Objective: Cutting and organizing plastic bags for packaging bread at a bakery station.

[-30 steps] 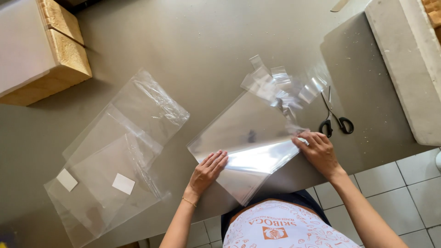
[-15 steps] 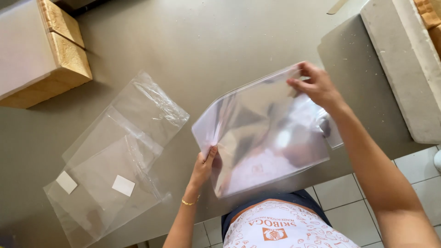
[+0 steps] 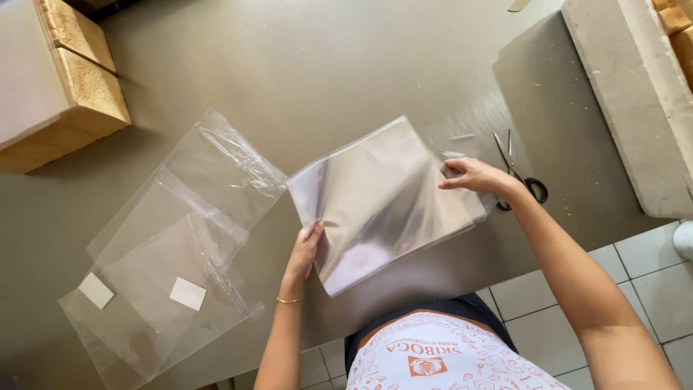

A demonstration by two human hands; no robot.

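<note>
A stack of clear plastic sheets (image 3: 379, 202) is held up off the grey table (image 3: 317, 72), tilted toward me. My left hand (image 3: 304, 249) grips its lower left edge. My right hand (image 3: 473, 175) pinches its right edge. Black-handled scissors (image 3: 521, 175) lie on the table just beyond my right hand.
Several clear plastic bags (image 3: 173, 245) with two small white cards inside lie spread at the left. A cardboard box (image 3: 54, 79) stands at the far left corner. A pale stone block (image 3: 635, 101) sits at the right. Tiled floor (image 3: 650, 267) shows below the table edge.
The plastic sheets, which lay on the table a second ago, were lifted. My right hand has since come down from the top edge to the right edge, and the stack now tilts flatter.
</note>
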